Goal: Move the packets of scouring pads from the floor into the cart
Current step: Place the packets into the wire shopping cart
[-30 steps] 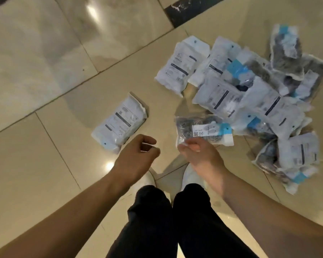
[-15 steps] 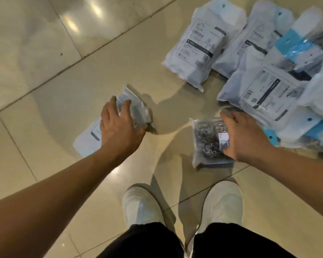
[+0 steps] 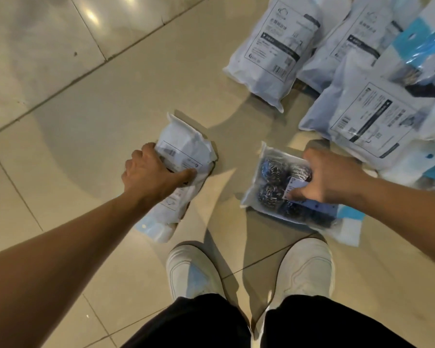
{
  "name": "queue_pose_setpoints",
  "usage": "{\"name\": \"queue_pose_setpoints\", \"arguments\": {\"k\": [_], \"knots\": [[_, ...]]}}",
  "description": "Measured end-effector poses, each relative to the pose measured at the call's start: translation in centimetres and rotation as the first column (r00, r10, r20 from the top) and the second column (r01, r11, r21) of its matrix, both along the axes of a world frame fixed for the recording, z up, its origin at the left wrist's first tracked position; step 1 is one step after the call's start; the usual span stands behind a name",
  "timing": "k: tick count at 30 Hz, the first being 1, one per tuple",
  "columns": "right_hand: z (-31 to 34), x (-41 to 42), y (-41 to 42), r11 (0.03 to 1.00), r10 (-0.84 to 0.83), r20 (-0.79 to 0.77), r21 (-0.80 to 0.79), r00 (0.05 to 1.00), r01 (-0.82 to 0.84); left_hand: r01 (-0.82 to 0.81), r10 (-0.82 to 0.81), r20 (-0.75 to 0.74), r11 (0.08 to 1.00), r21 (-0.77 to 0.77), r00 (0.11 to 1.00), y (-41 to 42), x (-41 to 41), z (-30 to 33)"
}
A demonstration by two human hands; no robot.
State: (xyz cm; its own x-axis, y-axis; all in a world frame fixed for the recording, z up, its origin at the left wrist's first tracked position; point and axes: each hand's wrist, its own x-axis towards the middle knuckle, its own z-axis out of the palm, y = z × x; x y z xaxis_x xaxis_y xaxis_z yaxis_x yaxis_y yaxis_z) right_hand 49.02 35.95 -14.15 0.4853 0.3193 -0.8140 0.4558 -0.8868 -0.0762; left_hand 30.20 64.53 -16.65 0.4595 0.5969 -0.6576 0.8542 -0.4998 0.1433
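Note:
My left hand (image 3: pixel 151 173) grips a white packet (image 3: pixel 183 151) with its printed back up, fingers curled round its middle, just above the tiled floor. My right hand (image 3: pixel 322 179) grips a clear packet (image 3: pixel 274 179) that shows steel scouring pads and a blue header, thumb on its label. A pile of several more packets (image 3: pixel 362 116) lies at the upper right, most with white backs up. No cart is in view.
My two white shoes (image 3: pixel 305 267) stand on the beige floor tiles (image 3: pixel 98 116) just below both held packets. The nearest loose packet (image 3: pixel 274 51) lies above and between my hands.
Both hands went down from above the floor onto a packet each and closed round them. The camera dropped closer to the floor. The left packet now looks crumpled and partly raised.

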Motion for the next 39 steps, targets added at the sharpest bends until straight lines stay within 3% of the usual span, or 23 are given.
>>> {"name": "queue_pose_setpoints", "arguments": {"k": [4, 7, 10, 12, 16, 20, 24, 28, 31, 36, 39], "knots": [[0.0, -1.4, 0.1, 0.979, -0.203, -0.081, 0.015, 0.976, 0.205, -0.137, 0.146, 0.048, 0.98, -0.145, 0.988, -1.9, -0.9, 0.3], [1.0, -2.4, 0.1, 0.955, -0.288, -0.093, 0.039, 0.953, 0.293, -0.135, 0.151, 0.081, 0.975, -0.178, 0.985, -3.2, -1.5, 1.5], [3.8, -3.3, -0.3, 0.943, -0.317, -0.081, 0.073, 0.945, 0.323, -0.139, 0.167, 0.134, 0.97, -0.199, 0.977, -4.1, -1.8, 4.4], [6.9, -3.7, -0.5, 0.893, -0.423, -0.108, 0.123, 0.9, 0.434, -0.199, 0.238, 0.156, 0.953, -0.228, 0.959, -4.4, -1.6, 7.8], [15.6, -4.6, -1.4, 0.647, -0.708, -0.196, 0.206, 0.679, 0.734, -0.396, 0.474, 0.156, 0.844, -0.362, 0.867, -4.8, -0.7, 17.1], [28.1, -5.9, -2.8, 0.236, -0.897, -0.329, 0.205, 0.294, 0.95, -0.402, 0.513, 0.203, 0.818, -0.411, 0.834, -5.9, 0.3, 29.8], [42.7, -7.5, -3.5, 0.061, -0.876, -0.454, 0.235, 0.165, 0.97, -0.387, 0.552, 0.241, 0.777, -0.497, 0.798, -7.6, 1.1, 44.1], [56.2, -9.1, -5.7, -0.018, -0.87, -0.477, 0.278, 0.122, 0.96, -0.315, 0.506, 0.3, 0.802, -0.507, 0.808, -11.0, 0.7, 59.2], [64.1, -9.7, -7.4, 0.001, -0.86, -0.483, 0.324, 0.166, 0.946, -0.247, 0.476, 0.362, 0.815, -0.525, 0.801, -13.0, 0.5, 68.1], [74.3, -8.4, -10.4, 0.011, -0.843, -0.471, 0.47, 0.261, 0.883, -0.024, 0.407, 0.484, 0.783, -0.621, 0.775, -14.7, 2.5, 78.8], [78.4, -7.8, -12.0, -0.041, -0.846, -0.46, 0.561, 0.27, 0.827, 0.091, 0.368, 0.53, 0.751, -0.653, 0.764, -15.4, 3.9, 83.1]]}}
